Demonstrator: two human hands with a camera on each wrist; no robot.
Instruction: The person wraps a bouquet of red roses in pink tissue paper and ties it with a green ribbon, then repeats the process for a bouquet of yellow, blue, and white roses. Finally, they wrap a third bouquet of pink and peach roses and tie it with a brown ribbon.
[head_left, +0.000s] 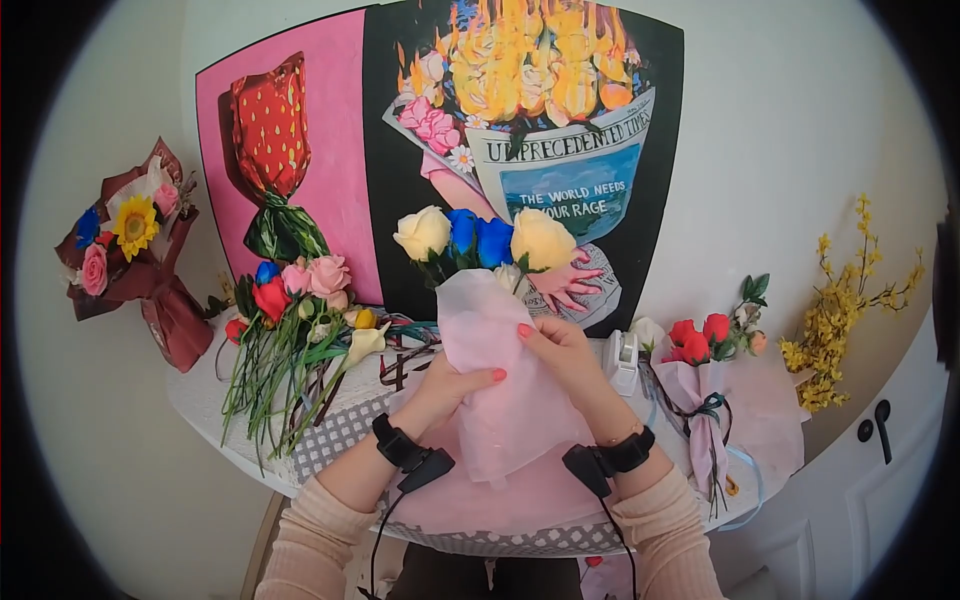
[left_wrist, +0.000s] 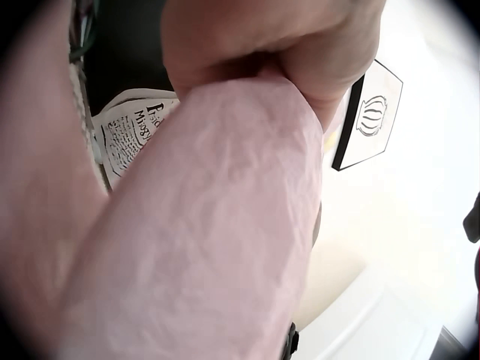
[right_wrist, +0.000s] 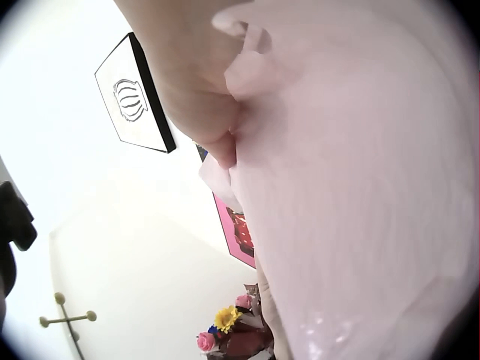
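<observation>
A bouquet of cream roses [head_left: 423,234] and blue roses [head_left: 494,243] stands upright, its lower part wrapped in pale pink tissue paper [head_left: 500,420]. On the left, my left hand [head_left: 448,385] grips the wrapped bouquet, thumb laid across the front. My right hand [head_left: 565,352] pinches the paper's upper right edge between thumb and fingers, just below the blooms. In the right wrist view, folded paper [right_wrist: 259,71] bunches against that hand. Pink paper fills much of the left wrist view below my left hand [left_wrist: 270,37]. The stems are hidden inside the wrap.
Loose artificial flowers with long green stems [head_left: 270,360] lie at the left of the white table. On the right are a tape dispenser [head_left: 622,362] and a small wrapped red rose bouquet [head_left: 708,400]. More pink paper [head_left: 560,495] lies beneath my hands over a grey patterned mat [head_left: 345,430].
</observation>
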